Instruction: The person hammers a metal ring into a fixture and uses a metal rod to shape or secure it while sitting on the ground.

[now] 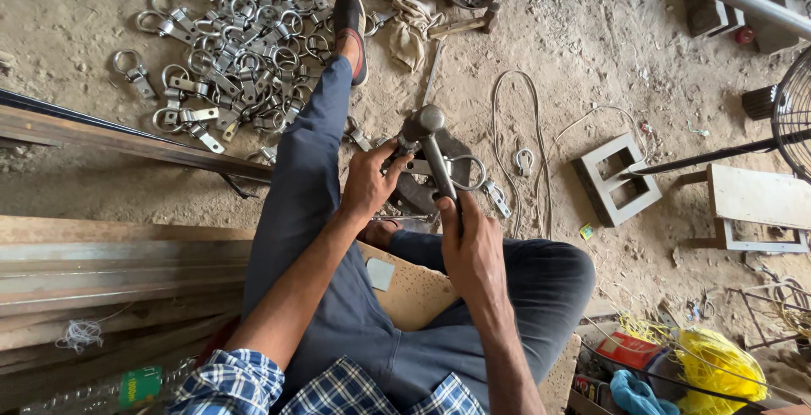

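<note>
The grey steel hammer [432, 149] was gripped by the right hand [471, 242], fingers wrapped tight round its handle, the head raised over the dark iron block [452, 151]; the handle's lower end was hidden inside the fist; a silver metal ring clamp [463, 172] was pinched on the block by the left hand [369, 183], its strap partly covered by the fingers; a heap of silver ring clamps [236, 60] lay far left on the sandy floor [84, 10]; a red rectangular packet [632, 349] sat beside yellow cord [718, 368], its print unreadable; a green-labelled clear bottle [127, 388] was cut off at the bottom edge.
</note>
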